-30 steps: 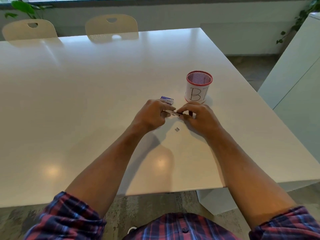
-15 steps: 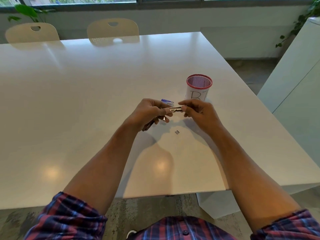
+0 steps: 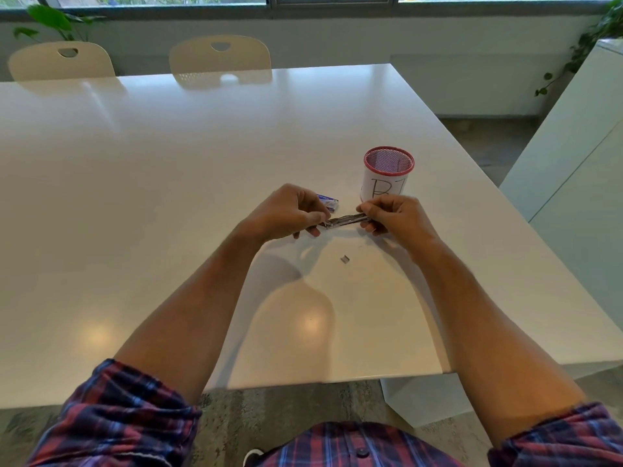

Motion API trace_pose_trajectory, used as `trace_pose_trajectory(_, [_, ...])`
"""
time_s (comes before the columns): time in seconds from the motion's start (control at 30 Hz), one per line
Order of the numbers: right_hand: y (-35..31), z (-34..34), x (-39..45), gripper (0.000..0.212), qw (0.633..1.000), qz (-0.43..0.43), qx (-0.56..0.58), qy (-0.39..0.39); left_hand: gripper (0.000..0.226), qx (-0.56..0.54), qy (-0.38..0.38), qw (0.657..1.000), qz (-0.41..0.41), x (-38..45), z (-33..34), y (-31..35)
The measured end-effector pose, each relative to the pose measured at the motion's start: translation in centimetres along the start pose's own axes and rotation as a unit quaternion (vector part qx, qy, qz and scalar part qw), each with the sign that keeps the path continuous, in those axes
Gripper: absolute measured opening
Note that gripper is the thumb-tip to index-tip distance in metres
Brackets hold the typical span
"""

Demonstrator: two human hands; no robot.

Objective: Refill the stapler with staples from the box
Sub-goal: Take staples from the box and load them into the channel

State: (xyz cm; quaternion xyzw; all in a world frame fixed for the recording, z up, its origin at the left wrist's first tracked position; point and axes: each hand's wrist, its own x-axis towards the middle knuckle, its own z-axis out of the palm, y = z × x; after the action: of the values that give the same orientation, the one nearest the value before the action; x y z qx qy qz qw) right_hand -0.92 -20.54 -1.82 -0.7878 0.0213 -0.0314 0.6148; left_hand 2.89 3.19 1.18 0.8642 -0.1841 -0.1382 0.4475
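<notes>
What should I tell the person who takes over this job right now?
Left hand: grips one end of the stapler, held above the table.
Right hand: pinches the stapler's other end.
Staple box: on the table behind the left hand.
A small piece of staples lies loose on the table, near the hands.
Red mesh cup stands behind the right hand.
Done: stapler picked up. Whether staples are loaded, I cannot tell.
Left: confirm loading, close the stapler.
</notes>
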Motion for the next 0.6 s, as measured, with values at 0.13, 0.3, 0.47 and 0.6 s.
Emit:
trace_pose_trajectory(0.13, [0.3,-0.1,0.4,0.016,0.999,0.037,-0.003,-0.010,0.008,0.021,0.024,0.999,0.015,0.3,0.3,-0.5])
trace_pose_trajectory(0.3, [0.2,-0.4,0.5,0.018,0.998,0.031,-0.045,-0.033,0.010,0.005,0.032,0.999,0.028,0.3,0.1,-1.2])
trace_pose_trajectory(0.47, [0.5,-1.0,0.3,0.018,0.996,0.001,-0.050,-0.074,0.013,0.039,0.059,0.997,0.039,-0.2,0.4,-1.5])
trace_pose_trajectory(0.6, [0.9,-1.2,0.3,0.016,0.995,-0.018,-0.051,-0.078,0.011,0.061,0.087,0.993,0.052,-0.3,0.5,-1.4])
